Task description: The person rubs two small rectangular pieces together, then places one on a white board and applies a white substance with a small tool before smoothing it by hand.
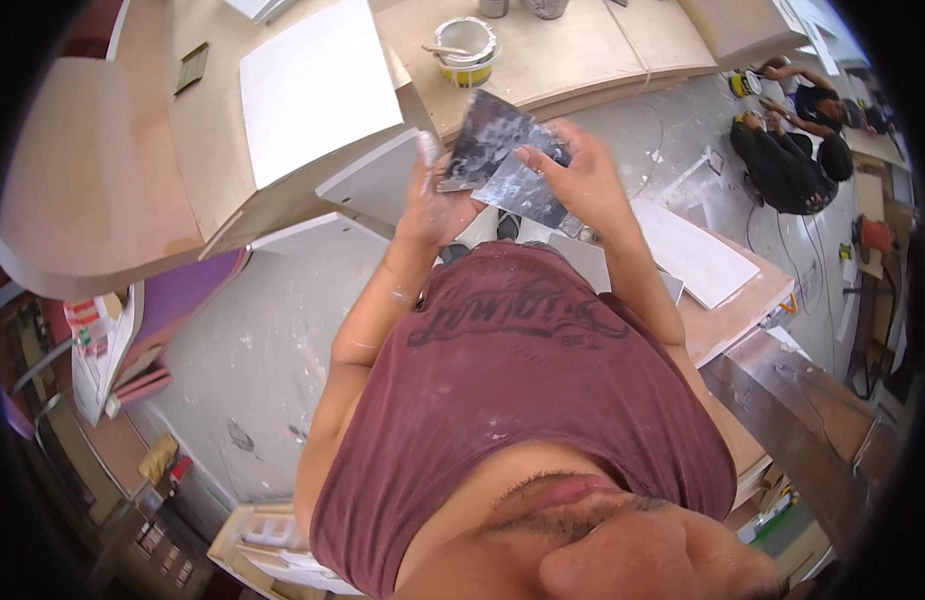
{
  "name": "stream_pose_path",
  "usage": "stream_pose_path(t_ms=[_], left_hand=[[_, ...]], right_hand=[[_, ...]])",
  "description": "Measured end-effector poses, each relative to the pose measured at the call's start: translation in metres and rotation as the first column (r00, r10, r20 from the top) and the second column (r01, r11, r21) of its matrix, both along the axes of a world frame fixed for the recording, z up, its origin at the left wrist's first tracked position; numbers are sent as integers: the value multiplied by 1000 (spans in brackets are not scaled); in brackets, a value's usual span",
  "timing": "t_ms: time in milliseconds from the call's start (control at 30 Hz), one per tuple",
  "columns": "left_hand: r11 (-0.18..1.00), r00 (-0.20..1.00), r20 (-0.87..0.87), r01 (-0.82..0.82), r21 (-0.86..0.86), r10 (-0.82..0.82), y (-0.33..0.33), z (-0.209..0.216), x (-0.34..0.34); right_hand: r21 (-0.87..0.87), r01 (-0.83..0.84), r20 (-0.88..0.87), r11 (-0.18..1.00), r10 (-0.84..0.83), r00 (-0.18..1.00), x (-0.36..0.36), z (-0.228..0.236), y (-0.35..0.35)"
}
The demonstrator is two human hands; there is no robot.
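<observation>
In front of my chest, my left hand (433, 200) grips a dark, square putty spreader (490, 132) smeared with white, its thumb pointing up beside the edge. My right hand (591, 172) pinches a second thin, dark putty spreader (528, 188) between thumb and fingers. This one overlaps the lower part of the first, and its face has a pale film. White residue marks the left fingers and palm. Beyond the hands, on the wooden bench, is a yellow and white tub (469, 75) with pale paste inside and a stick across its rim.
A white sheet (318, 90) lies on the wooden surface at the far left, near a small greenish slatted piece (192, 67). White boards (693, 250) rest on a bench at right. Two people (793, 160) crouch on the floor at far right, with cables (808, 260) nearby.
</observation>
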State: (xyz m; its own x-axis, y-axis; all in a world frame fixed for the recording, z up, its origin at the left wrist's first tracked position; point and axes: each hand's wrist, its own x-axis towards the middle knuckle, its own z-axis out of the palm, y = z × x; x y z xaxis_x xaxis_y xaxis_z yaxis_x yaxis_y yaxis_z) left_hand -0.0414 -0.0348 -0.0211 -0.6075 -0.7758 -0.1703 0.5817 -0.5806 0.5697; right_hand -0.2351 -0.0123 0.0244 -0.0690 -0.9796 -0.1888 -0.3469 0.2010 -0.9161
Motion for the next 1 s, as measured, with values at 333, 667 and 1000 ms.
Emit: stream_pose_path(t_ms=[333,667,1000], left_hand=[[976,975,-42,-217,-4,217,-7,-18,24],[995,965,259,24,99,-49,13,-40,40],[976,913,383,193,-100,-141,16,-48,32]], right_hand=[[-70,-3,-126,998,-6,992,11,-5,8],[39,-111,-229,993,117,966,1,-7,6],[-48,-131,-552,990,82,830,14,-4,3]])
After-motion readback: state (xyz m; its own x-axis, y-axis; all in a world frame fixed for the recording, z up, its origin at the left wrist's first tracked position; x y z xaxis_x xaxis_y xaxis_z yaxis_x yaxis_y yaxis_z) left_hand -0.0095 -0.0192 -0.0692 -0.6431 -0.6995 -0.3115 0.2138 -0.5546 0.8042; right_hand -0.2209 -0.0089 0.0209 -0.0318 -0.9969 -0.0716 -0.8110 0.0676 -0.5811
